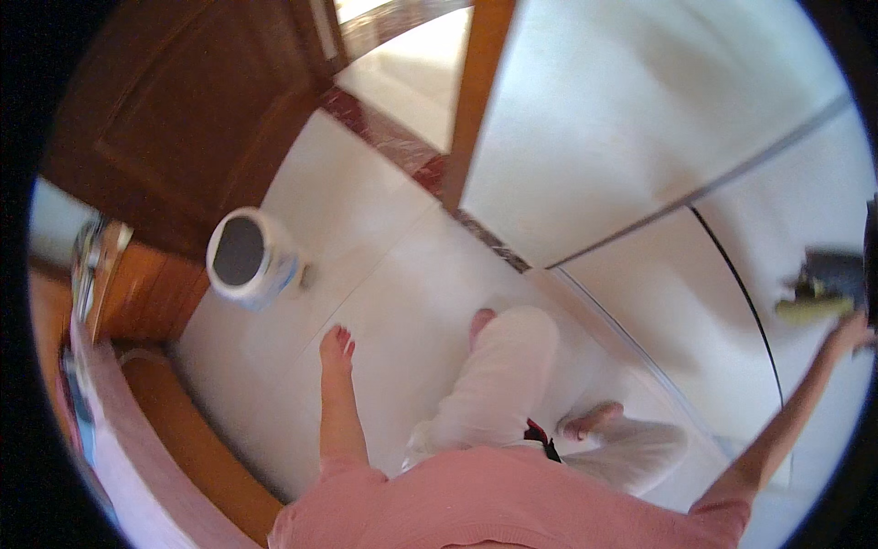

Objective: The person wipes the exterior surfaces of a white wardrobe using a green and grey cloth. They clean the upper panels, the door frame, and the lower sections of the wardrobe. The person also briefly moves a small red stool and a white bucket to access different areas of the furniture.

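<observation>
pale panels [658,119] on our right | pale floor [389,252] ahead of us | brown door [201,110] far left | white tub [282,267], dark top, left | blurred dark-and-yellow thing [814,306] at far right, by our right hand [851,337], grip we cannot tell | our left hand [338,345] released over the floor, nearer us than the tub

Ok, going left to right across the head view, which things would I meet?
White cylindrical container with dark round top, person's left hand, white fabric trousers, blurred yellow-green item, right hand.
</observation>
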### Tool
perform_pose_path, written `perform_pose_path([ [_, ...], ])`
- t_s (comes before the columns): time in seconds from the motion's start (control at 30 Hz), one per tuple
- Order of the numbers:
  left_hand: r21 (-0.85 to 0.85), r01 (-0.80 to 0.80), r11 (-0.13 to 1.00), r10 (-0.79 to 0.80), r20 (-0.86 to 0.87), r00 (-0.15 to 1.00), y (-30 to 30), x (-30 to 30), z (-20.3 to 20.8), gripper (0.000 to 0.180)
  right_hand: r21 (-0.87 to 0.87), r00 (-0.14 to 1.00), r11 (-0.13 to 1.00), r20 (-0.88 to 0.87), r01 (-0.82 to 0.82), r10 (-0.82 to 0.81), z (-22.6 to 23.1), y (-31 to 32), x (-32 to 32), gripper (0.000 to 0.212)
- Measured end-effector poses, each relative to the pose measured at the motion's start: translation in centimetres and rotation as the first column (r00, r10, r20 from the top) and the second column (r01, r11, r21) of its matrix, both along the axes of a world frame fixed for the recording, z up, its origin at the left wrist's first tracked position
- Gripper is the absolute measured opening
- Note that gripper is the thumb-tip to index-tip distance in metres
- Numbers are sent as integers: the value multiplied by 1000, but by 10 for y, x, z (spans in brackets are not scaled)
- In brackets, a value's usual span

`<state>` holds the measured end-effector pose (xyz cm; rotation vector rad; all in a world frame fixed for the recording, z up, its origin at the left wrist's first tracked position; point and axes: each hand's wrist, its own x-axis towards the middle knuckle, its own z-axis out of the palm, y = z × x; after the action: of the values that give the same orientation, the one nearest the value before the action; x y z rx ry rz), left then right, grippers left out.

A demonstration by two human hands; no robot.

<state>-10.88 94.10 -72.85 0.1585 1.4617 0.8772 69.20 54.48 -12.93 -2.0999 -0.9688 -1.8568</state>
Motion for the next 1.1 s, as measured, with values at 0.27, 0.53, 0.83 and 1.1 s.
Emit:
perform_pose_path([
  [0.27, 230, 345, 910, -359, 22, 933, 1, 149, 110, 28, -230, 971, 944, -108, -234, 215, -63, 225, -174, 25],
  [0.53, 605, 508, 613, -447, -265, 854, -24, 204, 261, 25, 156, 996, 987, -74, -46, 58, -45, 1, -79, 20],
  [0.83, 884, 321, -341, -621, -468, 628, -160, 393, 461, 38, 315, 976, 940, -126, -129, 176, -31, 49, -106, 29],
  [1.1, 511, 440, -739, 242, -408, 880, -201, 592, 562, 75, 520, 432, 588, -399, -620, 809, 4, 57, -155, 27],
])
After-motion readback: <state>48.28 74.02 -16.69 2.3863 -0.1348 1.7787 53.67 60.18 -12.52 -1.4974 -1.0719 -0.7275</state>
